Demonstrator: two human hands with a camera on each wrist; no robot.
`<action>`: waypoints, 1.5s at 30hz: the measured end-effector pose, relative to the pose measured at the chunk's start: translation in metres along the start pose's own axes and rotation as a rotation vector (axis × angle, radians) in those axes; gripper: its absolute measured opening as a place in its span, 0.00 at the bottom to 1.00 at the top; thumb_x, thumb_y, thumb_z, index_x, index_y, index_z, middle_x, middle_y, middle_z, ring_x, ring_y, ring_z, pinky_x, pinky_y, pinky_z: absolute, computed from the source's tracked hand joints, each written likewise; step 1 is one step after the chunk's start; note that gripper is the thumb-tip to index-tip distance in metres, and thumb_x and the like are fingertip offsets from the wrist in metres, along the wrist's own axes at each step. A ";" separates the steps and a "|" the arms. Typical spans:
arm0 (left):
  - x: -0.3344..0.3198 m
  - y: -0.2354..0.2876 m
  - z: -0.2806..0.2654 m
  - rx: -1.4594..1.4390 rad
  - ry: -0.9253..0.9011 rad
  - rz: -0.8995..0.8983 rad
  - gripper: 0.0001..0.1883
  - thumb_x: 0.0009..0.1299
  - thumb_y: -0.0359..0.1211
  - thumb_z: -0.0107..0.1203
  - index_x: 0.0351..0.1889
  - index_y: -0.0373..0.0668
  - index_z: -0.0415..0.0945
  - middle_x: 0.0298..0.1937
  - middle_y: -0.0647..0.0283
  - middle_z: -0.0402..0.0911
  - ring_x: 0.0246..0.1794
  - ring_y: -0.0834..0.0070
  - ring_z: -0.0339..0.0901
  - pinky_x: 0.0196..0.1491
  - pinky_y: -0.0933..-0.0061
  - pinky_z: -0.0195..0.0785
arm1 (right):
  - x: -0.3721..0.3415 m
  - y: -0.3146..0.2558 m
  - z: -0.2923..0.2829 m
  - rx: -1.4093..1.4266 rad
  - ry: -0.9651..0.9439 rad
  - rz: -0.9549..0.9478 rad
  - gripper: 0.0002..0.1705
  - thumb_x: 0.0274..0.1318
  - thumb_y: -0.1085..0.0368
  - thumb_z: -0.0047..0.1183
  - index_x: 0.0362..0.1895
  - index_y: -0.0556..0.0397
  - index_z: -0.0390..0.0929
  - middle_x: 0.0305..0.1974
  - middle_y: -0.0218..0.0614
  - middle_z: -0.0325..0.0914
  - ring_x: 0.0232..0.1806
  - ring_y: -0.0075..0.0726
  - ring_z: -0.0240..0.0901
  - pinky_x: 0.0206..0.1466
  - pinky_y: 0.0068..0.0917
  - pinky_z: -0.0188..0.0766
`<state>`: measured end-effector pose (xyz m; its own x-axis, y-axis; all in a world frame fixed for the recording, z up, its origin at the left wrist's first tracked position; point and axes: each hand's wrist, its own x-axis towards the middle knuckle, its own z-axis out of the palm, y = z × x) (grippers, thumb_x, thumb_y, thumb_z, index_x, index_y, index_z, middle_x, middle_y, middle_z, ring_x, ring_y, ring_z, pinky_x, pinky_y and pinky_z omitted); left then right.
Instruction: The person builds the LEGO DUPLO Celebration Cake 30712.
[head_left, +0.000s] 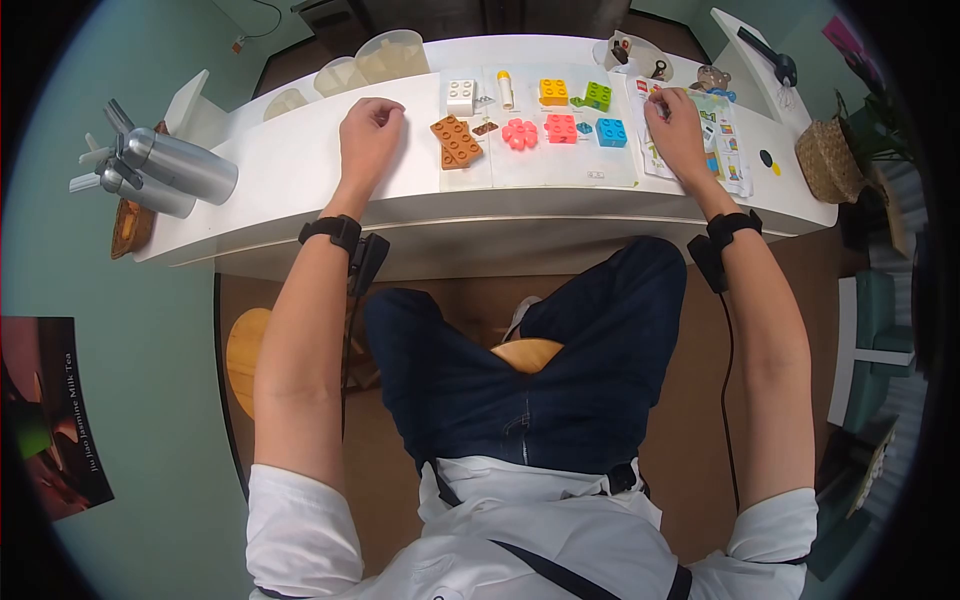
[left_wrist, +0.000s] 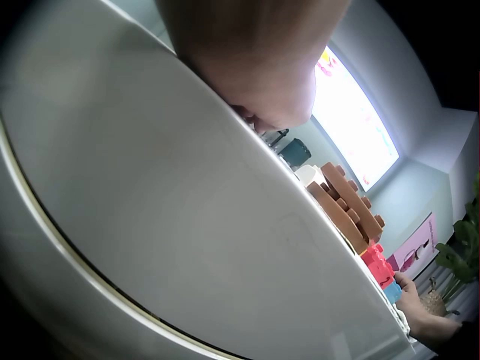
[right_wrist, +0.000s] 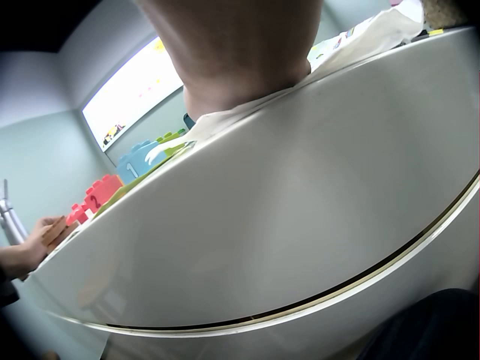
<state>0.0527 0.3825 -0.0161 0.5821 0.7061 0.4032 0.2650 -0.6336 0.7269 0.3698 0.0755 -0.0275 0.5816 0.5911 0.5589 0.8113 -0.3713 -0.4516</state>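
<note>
From my feed, I judge assembly barely begun: white brick (head_left: 460, 96), yellow brick (head_left: 553, 92), green brick (head_left: 598, 96), red brick (head_left: 561, 128) and blue brick (head_left: 611, 132) lie apart on pale mat (head_left: 540, 172). Brown bricks (head_left: 466, 152) lie crossed, one over other; can't tell if joined. Joining looks left to do. Left hand (head_left: 370, 138) rests beside mat, fingers loosely curled, nothing seen in grasp. Right hand (head_left: 677, 135) rests over printed sheets (head_left: 733, 168), fingers likewise loosely curled, no pinch visible
</note>
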 end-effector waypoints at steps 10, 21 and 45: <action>0.001 -0.003 0.001 -0.010 -0.002 0.011 0.09 0.66 0.32 0.57 0.37 0.37 0.85 0.42 0.57 0.84 0.37 0.68 0.83 0.46 0.69 0.75 | 0.000 0.005 0.003 -0.039 0.049 -0.085 0.11 0.60 0.64 0.56 0.39 0.61 0.78 0.40 0.42 0.76 0.41 0.43 0.73 0.44 0.35 0.70; 0.000 0.000 0.000 -0.024 -0.001 -0.001 0.10 0.66 0.32 0.57 0.37 0.37 0.86 0.42 0.57 0.84 0.37 0.68 0.83 0.46 0.69 0.75 | 0.000 -0.005 -0.003 -0.036 0.006 -0.031 0.11 0.58 0.64 0.53 0.37 0.60 0.78 0.39 0.45 0.77 0.43 0.52 0.71 0.52 0.44 0.68; 0.001 -0.011 0.003 -0.004 0.034 0.055 0.11 0.64 0.34 0.57 0.34 0.37 0.85 0.39 0.55 0.83 0.41 0.61 0.81 0.48 0.63 0.74 | 0.041 -0.173 -0.003 0.099 -0.466 -0.172 0.18 0.58 0.56 0.60 0.33 0.61 0.78 0.27 0.41 0.79 0.27 0.39 0.75 0.36 0.35 0.72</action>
<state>0.0527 0.3896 -0.0251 0.5695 0.6805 0.4611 0.2302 -0.6706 0.7052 0.2535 0.1618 0.0756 0.3332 0.9029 0.2717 0.8706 -0.1840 -0.4563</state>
